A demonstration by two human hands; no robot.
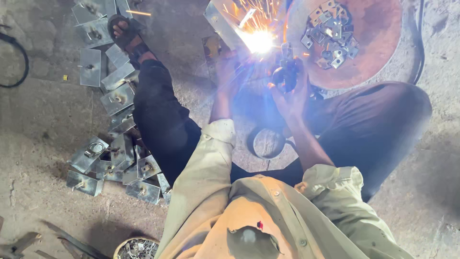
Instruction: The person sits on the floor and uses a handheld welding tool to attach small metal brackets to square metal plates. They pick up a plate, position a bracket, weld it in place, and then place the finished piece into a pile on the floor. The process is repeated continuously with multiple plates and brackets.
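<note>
I sit on the floor with my legs spread. A bright welding arc throws sparks at the edge of a grey metal plate in front of me. My right hand grips a dark electrode holder that points at the arc. My left hand reaches to the plate just left of the arc and rests against it; glare hides its fingers.
A rusty round disc at top right carries several small metal brackets. Several grey metal plates with fittings lie in a pile at left. A metal ring lies between my legs. A black cable curves at far left. A bowl of scraps sits at bottom.
</note>
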